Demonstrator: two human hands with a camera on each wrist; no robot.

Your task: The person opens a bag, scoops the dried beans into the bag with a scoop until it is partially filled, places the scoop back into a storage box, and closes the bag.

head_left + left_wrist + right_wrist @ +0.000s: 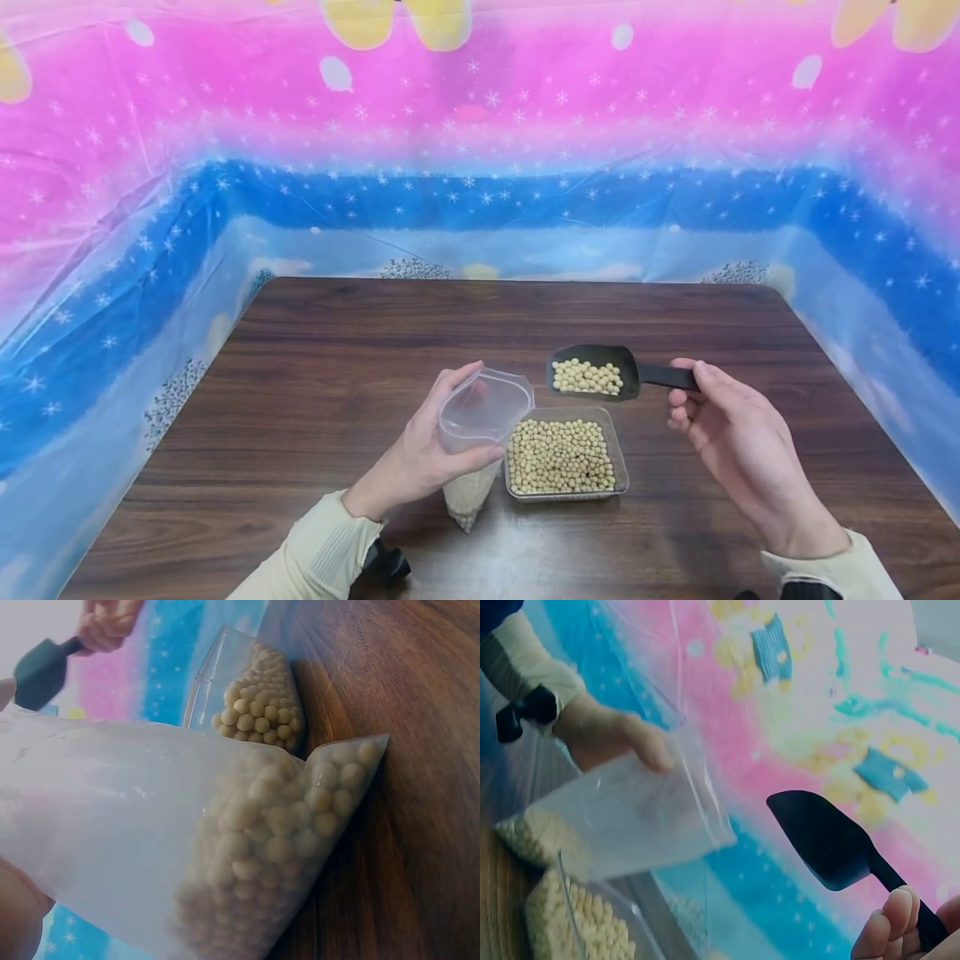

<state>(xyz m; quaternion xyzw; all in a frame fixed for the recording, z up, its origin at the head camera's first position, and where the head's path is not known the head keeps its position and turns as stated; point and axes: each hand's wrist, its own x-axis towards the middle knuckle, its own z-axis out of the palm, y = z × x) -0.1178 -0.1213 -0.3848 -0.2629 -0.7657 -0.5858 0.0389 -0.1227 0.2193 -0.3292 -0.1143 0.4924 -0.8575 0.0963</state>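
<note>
My left hand (420, 450) grips a translucent plastic bag (483, 412) near its top, thumb on one side and fingers on the other, its mouth spread wide. Round pale beans (262, 847) fill the bag's lower part, close over the table. In my right hand (750, 454) is the handle of a black scoop (630, 371), held level with a load of beans (587, 377). The scoop hangs above and behind a clear plastic container (622, 483), to the right of the bag's mouth. More beans (562, 454) lie in that container, beside the bag.
A dark wood-grain table (322, 350) carries the container. Around its far and side edges hangs a pink and blue patterned cloth (480, 200). A black wrist strap piece (386, 562) sticks out by the left sleeve (315, 542).
</note>
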